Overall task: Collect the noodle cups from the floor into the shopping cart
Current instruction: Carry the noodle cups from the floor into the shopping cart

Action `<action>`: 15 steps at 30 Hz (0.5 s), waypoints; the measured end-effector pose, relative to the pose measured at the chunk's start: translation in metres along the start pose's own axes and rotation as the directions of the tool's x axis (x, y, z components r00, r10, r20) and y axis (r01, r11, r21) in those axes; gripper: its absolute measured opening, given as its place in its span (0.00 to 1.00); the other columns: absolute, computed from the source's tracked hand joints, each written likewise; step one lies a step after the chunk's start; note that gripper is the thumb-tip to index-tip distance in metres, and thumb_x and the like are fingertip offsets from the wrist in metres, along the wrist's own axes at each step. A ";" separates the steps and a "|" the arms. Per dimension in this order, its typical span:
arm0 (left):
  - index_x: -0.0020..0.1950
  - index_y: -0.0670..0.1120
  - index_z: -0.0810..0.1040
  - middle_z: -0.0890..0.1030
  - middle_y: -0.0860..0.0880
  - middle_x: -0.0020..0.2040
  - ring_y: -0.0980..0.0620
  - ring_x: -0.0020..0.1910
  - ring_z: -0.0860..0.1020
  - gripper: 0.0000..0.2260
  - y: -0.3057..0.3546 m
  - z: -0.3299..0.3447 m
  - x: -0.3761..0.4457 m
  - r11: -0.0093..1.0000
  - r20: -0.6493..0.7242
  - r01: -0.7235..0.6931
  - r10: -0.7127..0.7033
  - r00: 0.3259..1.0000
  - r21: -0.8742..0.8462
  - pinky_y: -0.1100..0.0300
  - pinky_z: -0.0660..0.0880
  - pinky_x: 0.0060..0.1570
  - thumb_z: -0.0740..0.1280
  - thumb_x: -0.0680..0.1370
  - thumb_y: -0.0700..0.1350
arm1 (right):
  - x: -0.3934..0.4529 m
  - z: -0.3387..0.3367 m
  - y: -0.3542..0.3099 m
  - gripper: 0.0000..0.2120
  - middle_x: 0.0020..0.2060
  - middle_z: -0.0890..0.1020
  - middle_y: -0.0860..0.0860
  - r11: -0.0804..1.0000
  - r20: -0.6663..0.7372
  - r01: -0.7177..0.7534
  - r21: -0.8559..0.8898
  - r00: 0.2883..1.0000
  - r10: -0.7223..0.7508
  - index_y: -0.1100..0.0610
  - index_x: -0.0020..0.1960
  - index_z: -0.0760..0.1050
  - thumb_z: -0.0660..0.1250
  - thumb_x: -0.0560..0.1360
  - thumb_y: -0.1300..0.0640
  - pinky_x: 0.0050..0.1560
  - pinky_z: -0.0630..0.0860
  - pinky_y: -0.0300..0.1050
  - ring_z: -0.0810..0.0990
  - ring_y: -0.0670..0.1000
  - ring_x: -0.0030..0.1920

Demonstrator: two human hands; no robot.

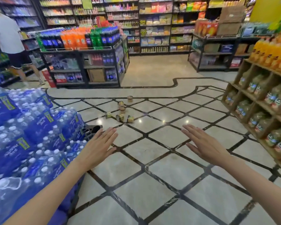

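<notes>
Several noodle cups (122, 111) lie scattered on the tiled floor a few steps ahead, some upright, some tipped on their sides. The farthest cup (130, 98) stands alone near the black curved floor line. My left hand (99, 147) and my right hand (203, 146) are stretched out in front of me, palms down, fingers straight, holding nothing. Both hands are well short of the cups. No shopping cart is in view.
Stacked blue water-bottle packs (28, 137) fill the left side. A wooden shelf of packaged goods (263, 111) lines the right. A soda display rack (84, 57) stands ahead left, with a person (8, 38) walking beside it.
</notes>
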State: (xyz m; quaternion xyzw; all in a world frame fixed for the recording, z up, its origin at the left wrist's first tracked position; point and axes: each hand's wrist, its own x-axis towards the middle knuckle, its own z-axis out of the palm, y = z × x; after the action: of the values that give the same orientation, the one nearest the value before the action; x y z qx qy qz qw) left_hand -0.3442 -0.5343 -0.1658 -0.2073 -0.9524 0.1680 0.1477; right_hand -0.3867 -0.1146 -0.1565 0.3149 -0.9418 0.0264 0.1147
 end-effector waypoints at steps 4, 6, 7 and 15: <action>0.66 0.40 0.75 0.75 0.42 0.66 0.50 0.76 0.55 0.33 -0.045 0.037 0.068 1.000 0.012 0.019 -0.019 1.000 0.005 0.55 0.42 0.74 0.38 0.83 0.57 | 0.079 0.022 0.060 0.33 0.73 0.66 0.53 0.999 0.025 -0.026 0.027 0.999 0.025 0.57 0.73 0.64 0.39 0.80 0.39 0.72 0.58 0.51 0.62 0.50 0.73; 0.66 0.40 0.75 0.76 0.42 0.66 0.50 0.74 0.61 0.33 -0.065 0.053 0.099 0.999 0.028 0.044 -0.045 0.999 0.023 0.55 0.43 0.73 0.38 0.82 0.57 | 0.119 0.031 0.086 0.34 0.73 0.66 0.52 1.000 0.040 -0.020 0.019 0.999 0.020 0.57 0.73 0.65 0.40 0.80 0.38 0.72 0.57 0.49 0.63 0.50 0.73; 0.66 0.40 0.75 0.76 0.42 0.66 0.48 0.70 0.68 0.33 -0.074 0.060 0.113 0.999 0.042 0.047 -0.049 0.998 0.027 0.54 0.44 0.73 0.38 0.82 0.58 | 0.139 0.035 0.098 0.34 0.73 0.66 0.52 1.000 0.045 -0.011 0.027 0.999 0.010 0.57 0.73 0.65 0.40 0.80 0.38 0.72 0.57 0.48 0.63 0.49 0.73; 0.64 0.39 0.77 0.78 0.42 0.64 0.45 0.62 0.77 0.33 -0.159 0.139 0.209 0.992 0.130 0.125 -0.127 0.983 0.022 0.55 0.46 0.73 0.39 0.82 0.57 | 0.300 0.099 0.162 0.33 0.72 0.67 0.53 0.996 0.110 0.038 0.077 0.993 -0.046 0.58 0.74 0.64 0.44 0.79 0.38 0.71 0.58 0.49 0.65 0.50 0.72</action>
State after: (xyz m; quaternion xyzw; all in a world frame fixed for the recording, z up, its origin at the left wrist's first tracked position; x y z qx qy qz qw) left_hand -0.6300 -0.6138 -0.1861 -0.1342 -0.9700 0.1781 0.0966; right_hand -0.7363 -0.1736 -0.1794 0.3397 -0.9383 0.0414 0.0504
